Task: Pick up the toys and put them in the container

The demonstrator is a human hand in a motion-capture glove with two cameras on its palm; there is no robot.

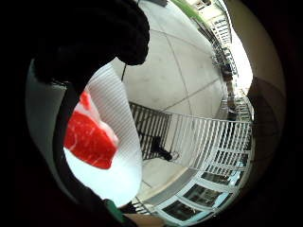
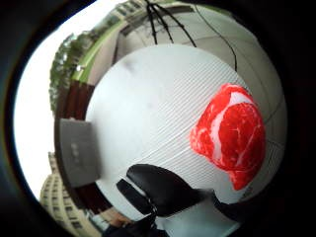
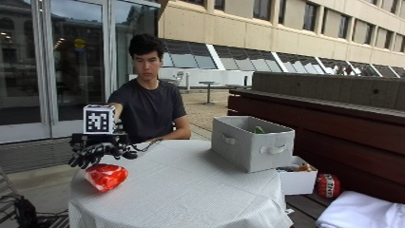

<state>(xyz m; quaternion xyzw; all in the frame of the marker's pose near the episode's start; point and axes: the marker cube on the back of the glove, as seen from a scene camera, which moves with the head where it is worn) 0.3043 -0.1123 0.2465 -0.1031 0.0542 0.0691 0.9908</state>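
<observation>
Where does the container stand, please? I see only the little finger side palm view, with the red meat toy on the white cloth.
Observer: The grey container stands on the table, well apart from the meat toy, nearer the wooden bench.
Operator: Is anything in it?
Observer: Something green shows at its rim; I cannot tell what.
Operator: How is the hand placed?
Observer: The gloved right hand hangs just above the toy, fingers loosely curled, holding nothing.

Gloved right hand [image 3: 95, 153] hovers over red toy [image 3: 105, 176] on table [image 3: 190, 190].
</observation>
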